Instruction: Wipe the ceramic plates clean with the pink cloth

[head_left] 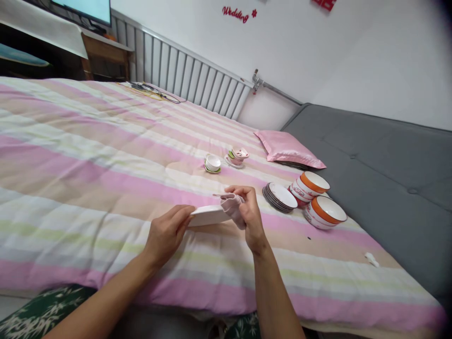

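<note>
My left hand (pixel 168 234) pinches the left end of a white dish (pixel 208 216), which is held tilted above the bed and seen nearly edge-on. Its full shape is hard to make out. In my right hand (pixel 252 219) a pale pink cloth (pixel 232 206) is bunched between thumb and fingers. The cloth covers the dish's right end, and what lies beneath it is hidden. To the right of that hand stands a stack of small plates (pixel 280 197) with dark edges.
Orange-rimmed bowls (pixel 325 213) stand beside the plates. Farther back are small white bowls (pixel 213 163) and a group of little dishes (pixel 237 157). A pink pillow (pixel 291 149) lies by the grey headboard (pixel 381 169). Cables (pixel 151 89) rest on the striped bedspread (pixel 106 197).
</note>
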`<move>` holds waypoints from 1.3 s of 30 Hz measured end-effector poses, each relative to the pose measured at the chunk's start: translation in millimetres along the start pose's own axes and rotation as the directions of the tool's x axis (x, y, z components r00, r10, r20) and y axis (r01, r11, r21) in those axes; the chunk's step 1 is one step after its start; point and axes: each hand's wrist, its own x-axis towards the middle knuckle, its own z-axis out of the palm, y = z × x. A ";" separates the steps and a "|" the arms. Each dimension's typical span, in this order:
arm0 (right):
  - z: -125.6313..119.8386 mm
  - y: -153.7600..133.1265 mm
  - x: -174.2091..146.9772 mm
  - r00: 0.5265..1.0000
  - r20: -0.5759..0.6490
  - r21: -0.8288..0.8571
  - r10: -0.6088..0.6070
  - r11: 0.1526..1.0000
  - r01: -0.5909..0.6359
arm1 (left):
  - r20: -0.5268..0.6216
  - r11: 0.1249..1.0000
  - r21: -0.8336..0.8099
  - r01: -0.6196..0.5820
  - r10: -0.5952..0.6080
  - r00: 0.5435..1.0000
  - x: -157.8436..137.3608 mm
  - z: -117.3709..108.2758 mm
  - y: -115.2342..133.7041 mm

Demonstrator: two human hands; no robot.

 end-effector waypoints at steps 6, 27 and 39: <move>-6.2 4.2 -3.8 0.998 0.037 -0.410 -0.053 0.910 0.064 | 0.007 1.000 0.009 0.017 -0.017 1.000 -0.8 0.4 -0.8; -19.6 -3.4 -15.3 0.946 -0.260 -0.855 -0.196 0.502 -0.131 | -0.067 0.970 0.120 -0.212 0.221 0.973 -8.6 6.1 10.0; -18.0 -51.8 -26.0 0.914 0.345 -0.587 0.214 0.809 0.032 | -0.056 0.987 0.119 -0.109 0.116 0.992 -5.9 4.1 7.7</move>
